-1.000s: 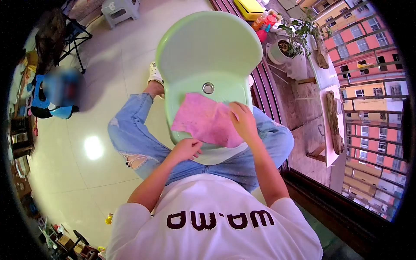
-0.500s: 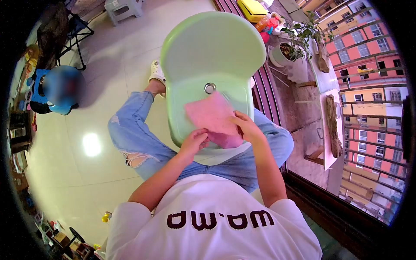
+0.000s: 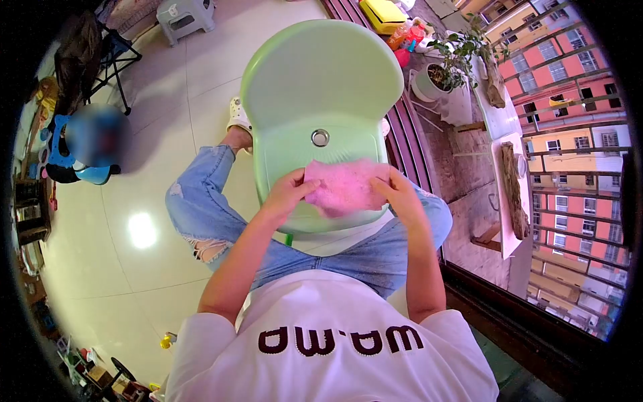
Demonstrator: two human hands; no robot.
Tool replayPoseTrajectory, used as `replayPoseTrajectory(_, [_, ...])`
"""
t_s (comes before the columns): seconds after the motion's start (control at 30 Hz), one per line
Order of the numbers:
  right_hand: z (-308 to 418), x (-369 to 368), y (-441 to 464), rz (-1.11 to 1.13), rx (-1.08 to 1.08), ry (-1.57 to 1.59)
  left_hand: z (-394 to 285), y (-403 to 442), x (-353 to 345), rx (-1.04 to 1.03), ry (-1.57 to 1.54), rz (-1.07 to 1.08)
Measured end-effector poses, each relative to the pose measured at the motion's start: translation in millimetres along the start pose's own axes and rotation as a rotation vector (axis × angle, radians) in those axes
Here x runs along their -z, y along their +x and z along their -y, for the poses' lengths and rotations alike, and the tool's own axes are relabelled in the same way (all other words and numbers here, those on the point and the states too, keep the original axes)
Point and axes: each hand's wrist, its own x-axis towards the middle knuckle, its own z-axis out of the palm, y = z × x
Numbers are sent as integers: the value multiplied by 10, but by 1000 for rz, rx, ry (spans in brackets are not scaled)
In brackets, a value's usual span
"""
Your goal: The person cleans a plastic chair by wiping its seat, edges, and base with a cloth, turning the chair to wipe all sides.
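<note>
A pink cloth (image 3: 345, 189) is stretched sideways between my two hands over the seat of a light green plastic chair (image 3: 321, 74). At its left end, my left hand (image 3: 287, 193) is closed in a pinch on the cloth. My right hand (image 3: 398, 193) pinches the opposite end, thumb on top. The cloth is slightly crumpled and its lower edge hangs toward me. On the seat, just beyond the cloth, lies a small round metallic piece (image 3: 320, 138); whether it is loose or fixed cannot be made out.
My jeans-clad legs (image 3: 207, 201) flank the chair. A grey stool (image 3: 184, 19) stands on the tiled floor at the upper left. To the right are a potted plant (image 3: 432, 82), a yellow item (image 3: 382, 15), a piece of driftwood (image 3: 514, 191) and a barred railing.
The cloth has gone from bunched and folded to pulled out widthwise. My hands have moved apart and slightly away from me, and the left now grips the cloth's left end.
</note>
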Motion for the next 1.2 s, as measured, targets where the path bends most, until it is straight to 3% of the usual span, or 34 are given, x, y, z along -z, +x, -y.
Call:
replayPoseTrajectory(0.03, [165,-8,-66,3,171,-118,-146,-99,-44,-153,116,11])
replayPoseTrajectory(0.07, [325,-5,-183,5,169,-117,-270,-190,-74,-304,233,23])
replayPoseTrajectory(0.1, [485,19,-342,38,150,-175,-373,-292,-49,-302,234,22])
replayPoseTrajectory(0.17, [606,175,-509,173,98,-237,-520,-475,50,-509,207,292])
replayPoseTrajectory(0.2, [613,147,-468,169,98,-233,-564,-480,52,-505,210,295])
replayPoseTrajectory(0.27, [658,91,-296,238,540,-243,-655,-426,54,-495,419,284])
replayPoseTrajectory(0.33, [477,103,-177,230,550,-211,-628,-350,69,-502,460,258])
replayPoseTrajectory(0.43, [377,73,-182,78,288,-165,-574,-330,47,-488,491,226])
replayPoseTrajectory(0.53, [401,8,-155,-46,311,-64,-630,-344,-25,-482,460,210])
replayPoseTrajectory(0.63, [383,114,-134,14,165,-53,-656,-308,21,-448,343,247])
replayPoseTrajectory(0.77, [174,276,-69,118,143,29,-722,-331,-2,-325,145,249])
replayPoseTrajectory(0.87, [74,247,-101,400,69,401,-835,-360,-169,-357,244,253])
replayPoseTrajectory(0.93, [120,-176,-142,337,266,1138,-821,-250,-202,-368,200,209])
replayPoseTrajectory(0.97, [-49,-227,-57,533,276,1347,-811,-174,-211,-378,155,165])
replayPoseTrajectory(1.0, [-299,-276,4,539,278,1341,-790,-105,-222,-386,154,164])
replayPoseTrajectory(1.03, [-564,-328,46,307,193,1064,-761,-37,-228,-407,188,88])
replayPoseTrajectory(1.1, [-502,-471,78,80,108,783,-751,35,-200,-424,221,11])
replayPoseTrajectory(1.17, [198,-606,74,-85,-171,824,-799,99,-130,-507,350,-196])
replayPoseTrajectory(1.2, [364,-577,109,-84,-167,819,-842,145,-74,-614,295,-245])
